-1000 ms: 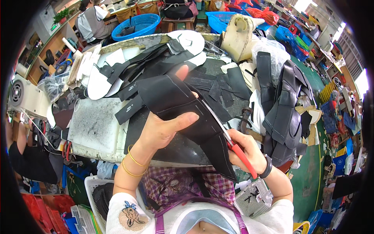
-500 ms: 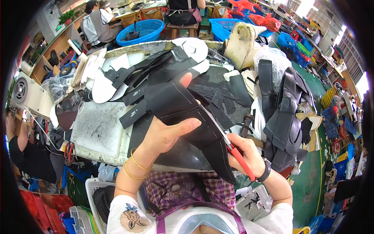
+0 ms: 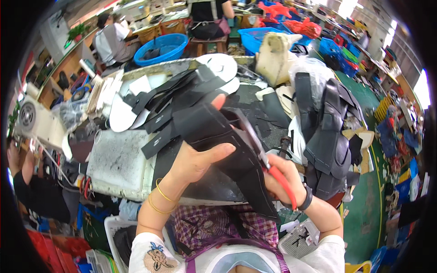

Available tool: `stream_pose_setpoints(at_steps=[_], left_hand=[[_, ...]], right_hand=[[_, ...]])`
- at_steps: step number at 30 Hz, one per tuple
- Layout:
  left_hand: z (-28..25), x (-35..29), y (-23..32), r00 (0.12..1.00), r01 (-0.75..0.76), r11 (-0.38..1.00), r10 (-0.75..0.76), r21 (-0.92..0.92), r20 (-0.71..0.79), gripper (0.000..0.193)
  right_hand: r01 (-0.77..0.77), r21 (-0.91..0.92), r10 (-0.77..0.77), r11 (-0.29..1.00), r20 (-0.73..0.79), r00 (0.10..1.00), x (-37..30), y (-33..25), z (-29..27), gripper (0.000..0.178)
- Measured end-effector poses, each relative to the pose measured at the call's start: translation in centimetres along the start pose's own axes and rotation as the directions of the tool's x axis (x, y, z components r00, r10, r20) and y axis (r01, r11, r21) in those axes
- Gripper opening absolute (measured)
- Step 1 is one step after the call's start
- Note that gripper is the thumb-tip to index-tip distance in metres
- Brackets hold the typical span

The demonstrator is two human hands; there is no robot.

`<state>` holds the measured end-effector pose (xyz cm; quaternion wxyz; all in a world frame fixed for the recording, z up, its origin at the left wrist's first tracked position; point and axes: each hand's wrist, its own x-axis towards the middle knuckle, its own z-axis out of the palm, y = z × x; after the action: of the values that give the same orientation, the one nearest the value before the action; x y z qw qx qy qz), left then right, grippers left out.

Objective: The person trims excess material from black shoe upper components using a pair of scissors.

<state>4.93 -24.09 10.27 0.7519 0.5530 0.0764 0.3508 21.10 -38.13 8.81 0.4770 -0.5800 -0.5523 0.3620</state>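
Your left hand (image 3: 196, 161) grips black material (image 3: 202, 125), your right hand (image 3: 291, 175) red-handled scissors (image 3: 283, 184); a white basket (image 3: 110, 229) contains dark pieces (image 3: 125, 242).

The black piece (image 3: 205, 127) looks matt, the scissor handles (image 3: 284, 184) smooth plastic

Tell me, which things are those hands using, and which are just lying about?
In use:
- black material, in the left hand
- red-handled scissors, in the right hand

Seemingly just lying about:
- white board
- blue basin
- green plant
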Motion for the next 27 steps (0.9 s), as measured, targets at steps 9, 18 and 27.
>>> stream_pose_setpoints(at_steps=[9, 18, 27], left_hand=[[2.6, 9.5, 3.0, 0.986, -0.06, 0.997, 0.066, -0.042, 0.155, 0.044], [14.3, 18.3, 3.3, 0.823, -0.301, 0.953, 0.25, 0.019, 0.51, 0.031], [11.2, 14.5, -3.2, 0.984, -0.057, 0.992, 0.075, -0.115, 0.159, 0.029]], right_hand=[[0.403, -0.275, -0.471, 0.873, -0.254, 0.845, 3.0, -1.8, -4.6, 0.045], [0.322, -0.289, -0.431, 0.901, -0.533, 0.728, -1.8, -5.8, -12.0, 0.041], [0.262, 0.005, -0.251, 0.965, -0.272, 0.929, -2.3, 1.8, -9.7, 0.059]])
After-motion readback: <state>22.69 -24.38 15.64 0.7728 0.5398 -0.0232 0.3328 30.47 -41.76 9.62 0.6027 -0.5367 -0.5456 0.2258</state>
